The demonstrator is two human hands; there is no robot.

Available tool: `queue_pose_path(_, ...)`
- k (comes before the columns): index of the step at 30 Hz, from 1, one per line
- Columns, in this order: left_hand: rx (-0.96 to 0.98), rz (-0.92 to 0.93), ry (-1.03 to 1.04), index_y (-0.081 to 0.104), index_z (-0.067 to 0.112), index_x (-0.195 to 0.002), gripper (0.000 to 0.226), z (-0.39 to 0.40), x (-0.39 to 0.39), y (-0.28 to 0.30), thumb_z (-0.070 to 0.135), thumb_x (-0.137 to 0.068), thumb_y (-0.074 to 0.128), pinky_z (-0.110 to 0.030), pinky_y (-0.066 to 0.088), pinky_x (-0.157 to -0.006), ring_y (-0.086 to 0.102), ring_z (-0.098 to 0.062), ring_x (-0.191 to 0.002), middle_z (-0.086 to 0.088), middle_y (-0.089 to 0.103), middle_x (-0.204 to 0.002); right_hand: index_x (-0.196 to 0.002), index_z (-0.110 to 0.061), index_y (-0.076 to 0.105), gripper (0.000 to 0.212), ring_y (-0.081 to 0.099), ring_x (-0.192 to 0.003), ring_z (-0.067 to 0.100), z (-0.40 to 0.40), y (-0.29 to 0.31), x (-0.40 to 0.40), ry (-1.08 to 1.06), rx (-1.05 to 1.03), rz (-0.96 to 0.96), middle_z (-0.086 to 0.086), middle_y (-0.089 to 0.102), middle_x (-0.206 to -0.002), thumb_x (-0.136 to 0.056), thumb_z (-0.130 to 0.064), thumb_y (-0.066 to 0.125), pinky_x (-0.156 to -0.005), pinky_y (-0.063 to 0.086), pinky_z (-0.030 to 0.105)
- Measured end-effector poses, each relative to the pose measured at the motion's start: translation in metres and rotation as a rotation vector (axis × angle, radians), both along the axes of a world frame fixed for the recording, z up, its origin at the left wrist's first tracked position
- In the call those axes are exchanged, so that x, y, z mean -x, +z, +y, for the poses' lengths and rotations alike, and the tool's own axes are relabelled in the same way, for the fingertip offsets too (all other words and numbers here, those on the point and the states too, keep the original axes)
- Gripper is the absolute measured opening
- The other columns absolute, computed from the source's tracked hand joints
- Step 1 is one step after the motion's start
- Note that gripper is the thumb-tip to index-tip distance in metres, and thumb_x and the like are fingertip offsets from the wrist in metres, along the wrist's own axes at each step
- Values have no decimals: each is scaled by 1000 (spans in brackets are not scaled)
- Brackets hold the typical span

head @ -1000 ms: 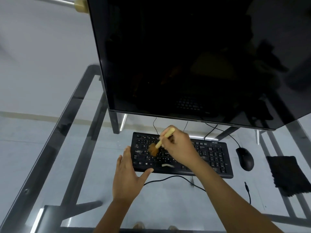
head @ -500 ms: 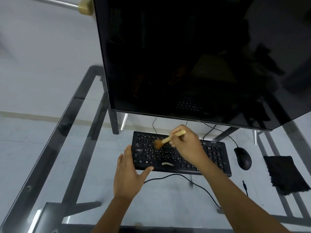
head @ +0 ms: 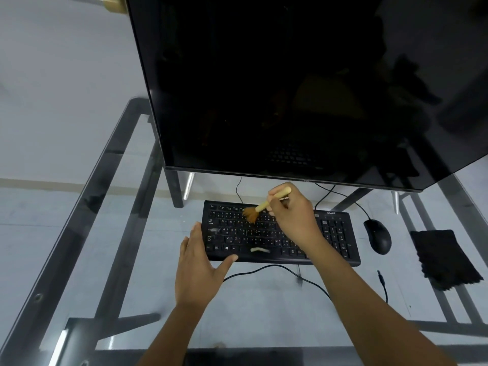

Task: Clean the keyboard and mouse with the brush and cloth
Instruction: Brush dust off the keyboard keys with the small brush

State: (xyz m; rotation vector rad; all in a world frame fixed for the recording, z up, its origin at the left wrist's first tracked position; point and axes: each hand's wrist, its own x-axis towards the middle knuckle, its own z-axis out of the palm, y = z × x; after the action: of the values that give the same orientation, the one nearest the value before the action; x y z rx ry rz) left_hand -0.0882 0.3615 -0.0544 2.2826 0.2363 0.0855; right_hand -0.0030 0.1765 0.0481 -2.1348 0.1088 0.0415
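Mid-brushing on the keyboard (head: 280, 232) right now, sitting flat on the glass desk (head: 79, 233) just below the monitor (head: 290, 83). Right hand (head: 293, 212) pinching the pale handle of the brush (head: 260, 207), fingers curled round it like a pen, bristles splayed on the upper key rows left of centre. Left hand (head: 199, 268) flat and relaxed, gripping nothing, fingers along the keyboard's left end and thumb against the front edge, bracing it.

Tips for doing this bit well:

- Keep that brace on. Glass looks slick, so probably easy to shove the board around otherwise.
- Short light flicks, all one direction, row by row. Scrubbing back and forth likely just pushes crumbs into the gaps.
- Hold the brush low and angled so the tips get between the keys instead of skating over the caps.
- Pale smear on the spacebar (head: 260, 250) and a fainter one near the left keys: maybe more a job for the cloth (head: 441, 257) than for bristles.
- Watch the cable (head: 277, 269) looping in front, easy to snag with a forearm.

Mouse (head: 377, 239) just right of the keyboard, black cloth further right again, neither one touched. Judging by that, plenty of task left.
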Motion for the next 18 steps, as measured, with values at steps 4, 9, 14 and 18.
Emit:
queue_pose_path(4, -35, -6, -34, 17, 20, -147, 97, 1, 0, -6, 60, -75, 68, -43, 37, -107, 26, -17, -136, 0, 36, -147, -92, -18, 62, 3, 69, -78, 19, -5, -7, 8, 29, 27, 59, 1, 70, -82, -94, -16, 61, -66, 58, 30)
queue_pose_path(9, -126, -135, -103, 11, 14, -151, 79, -18, -1, 6, 58, -92, 41, -38, 5, -120, 7, -13, -147, -2, 19, -158, -86, -23, 63, 11, 71, -80, 19, -47, -4, 24, -270, -131, 15, 0, 72, -84, -86, -14, 69, -68, 56, 27)
queue_pose_path(14, -105, -210, -269, 16, 12, -151, 75, -78, -25, 43, 57, -93, 32, -36, 6, -119, -4, -1, -144, 5, 13, -156, -76, -17, 64, 15, 69, -77, 27, -122, 5, 61, -503, -215, 46, 6, 72, -75, -79, -7, 76, -72, 56, 36)
queue_pose_path(18, -61, -235, -449, 14, 16, -151, 74, -152, -38, 66, 58, -92, 30, -37, 7, -118, -17, 12, -137, 8, 10, -153, -73, -9, 61, 15, 64, -71, 23, -207, 15, 94, -723, -181, 22, 13, 69, -76, -79, -9, 74, -70, 53, 35)
